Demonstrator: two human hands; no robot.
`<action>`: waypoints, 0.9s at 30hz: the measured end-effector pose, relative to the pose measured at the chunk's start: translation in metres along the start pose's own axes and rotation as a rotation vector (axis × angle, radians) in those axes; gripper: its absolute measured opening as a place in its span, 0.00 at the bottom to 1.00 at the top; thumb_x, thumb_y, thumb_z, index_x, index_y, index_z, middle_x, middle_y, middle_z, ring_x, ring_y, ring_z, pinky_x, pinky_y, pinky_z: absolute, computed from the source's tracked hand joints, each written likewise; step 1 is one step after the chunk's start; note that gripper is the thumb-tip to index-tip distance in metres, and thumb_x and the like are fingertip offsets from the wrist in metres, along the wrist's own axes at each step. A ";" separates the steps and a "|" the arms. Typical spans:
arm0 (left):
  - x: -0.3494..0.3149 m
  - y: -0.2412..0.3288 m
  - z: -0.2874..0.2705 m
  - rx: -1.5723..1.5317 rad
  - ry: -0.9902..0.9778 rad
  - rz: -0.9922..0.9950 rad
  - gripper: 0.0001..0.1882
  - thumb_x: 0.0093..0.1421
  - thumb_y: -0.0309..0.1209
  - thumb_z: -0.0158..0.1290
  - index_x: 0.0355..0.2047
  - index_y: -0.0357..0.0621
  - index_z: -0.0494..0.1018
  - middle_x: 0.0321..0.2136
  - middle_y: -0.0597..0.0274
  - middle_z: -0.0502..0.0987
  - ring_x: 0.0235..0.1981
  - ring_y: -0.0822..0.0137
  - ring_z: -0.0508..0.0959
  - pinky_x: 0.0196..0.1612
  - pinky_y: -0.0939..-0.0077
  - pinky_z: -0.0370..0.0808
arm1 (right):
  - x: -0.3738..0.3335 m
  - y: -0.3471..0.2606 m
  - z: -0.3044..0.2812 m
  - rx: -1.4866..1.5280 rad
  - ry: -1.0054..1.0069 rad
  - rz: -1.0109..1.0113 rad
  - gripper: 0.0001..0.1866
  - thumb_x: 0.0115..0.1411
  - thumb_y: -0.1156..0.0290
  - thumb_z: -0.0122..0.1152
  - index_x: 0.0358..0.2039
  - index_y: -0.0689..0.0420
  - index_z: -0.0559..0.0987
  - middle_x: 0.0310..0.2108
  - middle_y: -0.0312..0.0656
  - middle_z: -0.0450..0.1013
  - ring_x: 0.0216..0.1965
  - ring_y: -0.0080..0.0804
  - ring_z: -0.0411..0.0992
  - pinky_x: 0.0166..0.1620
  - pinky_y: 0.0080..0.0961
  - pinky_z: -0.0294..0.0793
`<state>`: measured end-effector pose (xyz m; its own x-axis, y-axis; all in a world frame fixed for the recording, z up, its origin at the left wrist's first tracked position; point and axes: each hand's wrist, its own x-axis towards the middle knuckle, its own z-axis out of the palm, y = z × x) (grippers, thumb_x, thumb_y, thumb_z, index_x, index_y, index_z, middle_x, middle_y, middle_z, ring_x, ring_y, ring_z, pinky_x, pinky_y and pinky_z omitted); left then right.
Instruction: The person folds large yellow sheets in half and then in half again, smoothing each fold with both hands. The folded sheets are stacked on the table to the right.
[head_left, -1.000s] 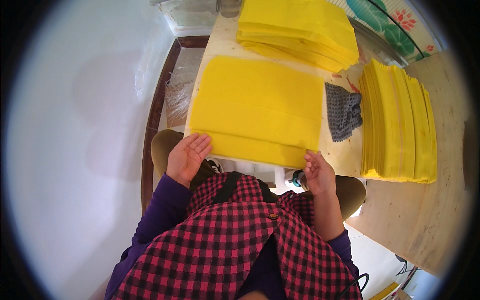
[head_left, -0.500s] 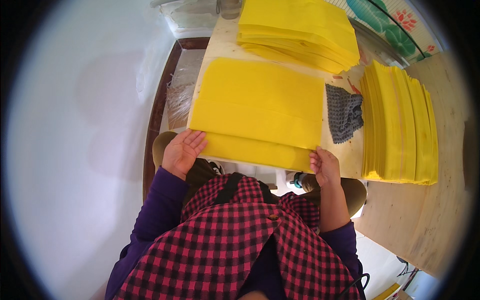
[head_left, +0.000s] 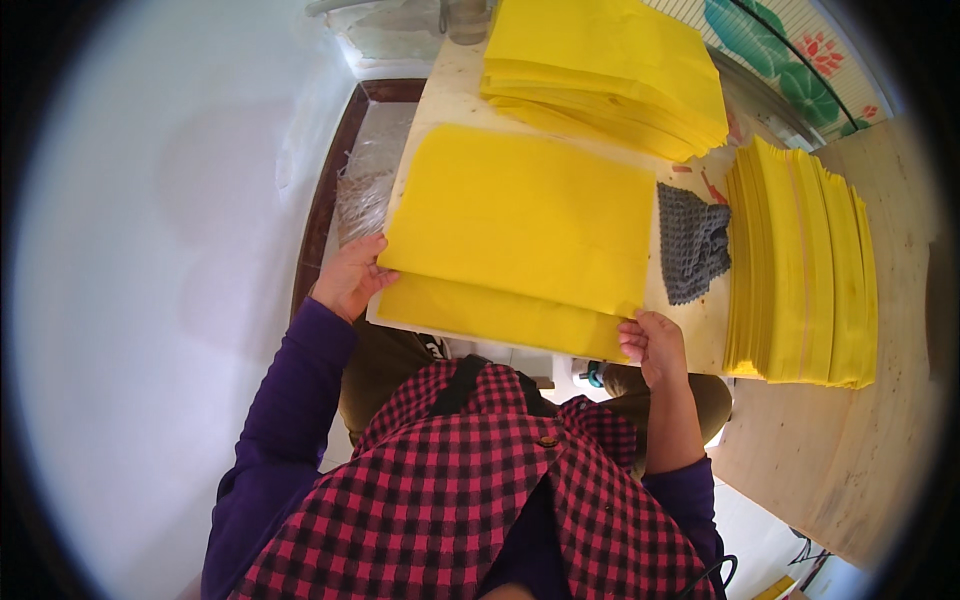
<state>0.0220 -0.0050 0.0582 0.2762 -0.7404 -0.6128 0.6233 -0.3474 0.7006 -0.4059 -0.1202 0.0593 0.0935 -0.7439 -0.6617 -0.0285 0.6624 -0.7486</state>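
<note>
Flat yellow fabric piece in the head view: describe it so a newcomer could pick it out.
On the pale wooden table, look at the side nearest the person. The flat yellow fabric piece lies there, left of the grey waffle-textured cloth. Unlike the two thick yellow fabric stacks, it is held by the bare left hand and bare right hand.

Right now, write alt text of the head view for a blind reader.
The left hand and right hand hold the near corners of a yellow sheet over another yellow layer on a wooden table. A gray cloth and a yellow stack lie to the right; another stack sits beyond the sheet.
</note>
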 end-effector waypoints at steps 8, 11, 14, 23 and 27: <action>0.019 0.018 0.012 0.160 -0.082 -0.034 0.15 0.61 0.29 0.54 0.48 0.41 0.72 0.41 0.63 0.79 0.41 0.69 0.79 0.44 0.71 0.76 | 0.012 -0.015 -0.004 -0.117 -0.042 -0.027 0.10 0.62 0.67 0.57 0.34 0.62 0.75 0.28 0.45 0.77 0.23 0.26 0.76 0.26 0.16 0.78; 0.026 0.019 0.012 0.250 -0.099 -0.050 0.14 0.61 0.27 0.52 0.48 0.39 0.72 0.41 0.62 0.79 0.41 0.69 0.80 0.45 0.71 0.77 | 0.017 -0.017 -0.008 -0.161 -0.040 -0.018 0.09 0.62 0.67 0.58 0.34 0.61 0.75 0.30 0.44 0.77 0.24 0.26 0.77 0.26 0.16 0.78; 0.028 0.022 0.009 0.253 -0.173 -0.089 0.14 0.60 0.27 0.51 0.47 0.40 0.73 0.41 0.62 0.79 0.41 0.70 0.79 0.44 0.73 0.77 | 0.019 -0.020 -0.012 -0.146 -0.088 0.009 0.09 0.62 0.67 0.58 0.34 0.60 0.75 0.30 0.43 0.77 0.25 0.27 0.77 0.27 0.17 0.79; 0.038 0.039 0.015 0.324 -0.175 -0.106 0.13 0.63 0.30 0.49 0.47 0.39 0.72 0.39 0.63 0.79 0.38 0.71 0.80 0.42 0.75 0.77 | 0.035 -0.041 -0.009 -0.164 -0.137 -0.036 0.13 0.64 0.65 0.56 0.42 0.61 0.75 0.35 0.38 0.76 0.34 0.25 0.76 0.38 0.21 0.76; 0.059 0.051 0.022 0.341 -0.137 -0.081 0.13 0.63 0.30 0.50 0.47 0.39 0.71 0.37 0.64 0.79 0.35 0.73 0.79 0.38 0.78 0.76 | 0.052 -0.057 -0.002 -0.207 -0.143 -0.077 0.13 0.64 0.65 0.55 0.44 0.61 0.74 0.36 0.37 0.76 0.34 0.25 0.75 0.38 0.20 0.73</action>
<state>0.0538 -0.0794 0.0657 0.1210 -0.7645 -0.6331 0.3529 -0.5630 0.7473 -0.4017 -0.1971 0.0673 0.2425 -0.7618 -0.6008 -0.2174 0.5609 -0.7989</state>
